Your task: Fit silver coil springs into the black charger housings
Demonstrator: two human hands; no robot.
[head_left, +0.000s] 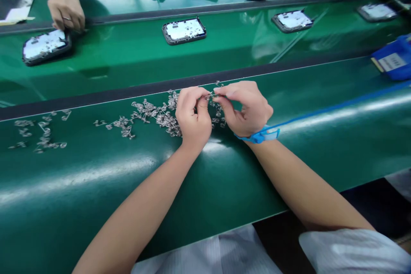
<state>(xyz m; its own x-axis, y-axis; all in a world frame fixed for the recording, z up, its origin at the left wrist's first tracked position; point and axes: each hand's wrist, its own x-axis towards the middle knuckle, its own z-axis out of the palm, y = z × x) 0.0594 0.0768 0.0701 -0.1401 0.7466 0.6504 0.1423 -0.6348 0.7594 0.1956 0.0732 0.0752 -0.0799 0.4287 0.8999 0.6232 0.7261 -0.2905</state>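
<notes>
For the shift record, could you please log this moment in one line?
left hand: pinching small wire part | right hand: fingertips at same part | worktop: loose wire parts | beyond: device housings

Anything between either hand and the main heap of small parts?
Nothing visible for the left hand; the heap lies right beside it. For the right hand, the left hand stands in between. Their fingertips meet at a small piece.

Glossy flat worktop [218,197]: uniform green, edged by a thin white line. Small bent wire pieces [167,120]: silver-grey. Rounded rectangular plastic housings [184,30]: black rims, white faces, dark-speckled. Narrow fabric wrist strap [258,137]: bright blue. Boxy plastic bin [400,53]: blue, white label. Cloth garment [205,257]: pale grey, finely striped
</notes>
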